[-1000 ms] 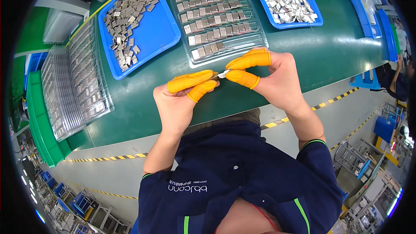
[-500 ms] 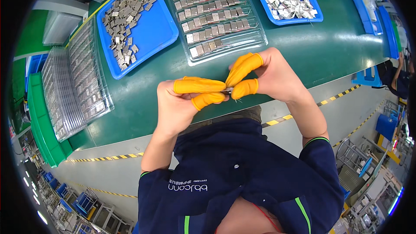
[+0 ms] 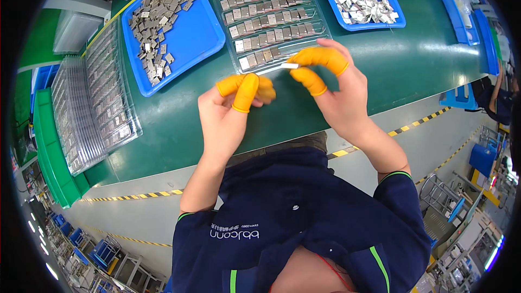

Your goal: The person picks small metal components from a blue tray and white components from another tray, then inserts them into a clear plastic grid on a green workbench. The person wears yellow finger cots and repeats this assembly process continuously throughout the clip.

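Observation:
Yellow finger covers are on the thumb and fingers of both hands. My right hand pinches a small flat white piece between thumb and fingers, at the near edge of a clear plastic tray. Rows of small silvery metal plates fill this tray. Its nearest row holds several plates at the left; my right hand partly covers the rest. Lower and to the left, my left hand hovers apart from the piece, thumb across its curled fingers. Its fingertips are blurred, so whether anything is between them is unclear.
A blue tray of loose metal plates stands at the left, another blue tray of white pieces at the far right. Stacked clear trays and a green bin sit at the left end of the green table.
Both hands were together over a small metal piece near the table's front edge. They have parted: my right hand moved up toward the tray with the white piece, my left dropped back leftward.

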Motion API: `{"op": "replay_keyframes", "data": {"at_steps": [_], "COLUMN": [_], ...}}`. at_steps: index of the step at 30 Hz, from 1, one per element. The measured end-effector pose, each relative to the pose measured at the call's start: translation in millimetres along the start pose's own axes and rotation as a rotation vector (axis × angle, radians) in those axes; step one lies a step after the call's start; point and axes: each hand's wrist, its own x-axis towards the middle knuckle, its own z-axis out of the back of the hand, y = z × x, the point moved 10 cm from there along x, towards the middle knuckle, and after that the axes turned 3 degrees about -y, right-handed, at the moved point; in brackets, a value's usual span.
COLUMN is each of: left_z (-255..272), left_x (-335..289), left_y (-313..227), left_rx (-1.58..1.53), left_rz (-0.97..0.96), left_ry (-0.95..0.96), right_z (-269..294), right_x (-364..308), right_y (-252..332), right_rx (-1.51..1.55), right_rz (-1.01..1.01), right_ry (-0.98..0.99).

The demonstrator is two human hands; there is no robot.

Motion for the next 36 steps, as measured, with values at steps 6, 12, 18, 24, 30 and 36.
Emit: {"op": "replay_keyframes", "data": {"at_steps": [6, 12, 18, 24, 30, 36], "left_z": [-8, -16, -16, -5, 2, -1], "left_x": [-9, -13, -15, -19, -14, -10], "left_y": [-2, -21, -11, -6, -10, -4], "left_rx": [0.076, 0.319, -0.133, -0.198, -0.168, -0.150], "left_rz": [-0.054, -0.274, -0.037, 0.045, -0.044, -0.004], "left_ry": [-0.033, 0.010, 0.203, 0.338, 0.250, 0.202], "right_z": [-11, -15, -14, -21, -8, -19], "right_x": [-11, -8, 3, 10, 18, 12], "right_y": [17, 7, 28, 43, -12, 32], "right_rx": [0.051, 0.264, 0.294, 0.263, 0.324, 0.005], "right_rz": [0.197, -0.103, 0.139, 0.234, -0.102, 0.202], "right_ry": [0.018, 0.110, 0.164, 0.202, 0.054, 0.158]}}
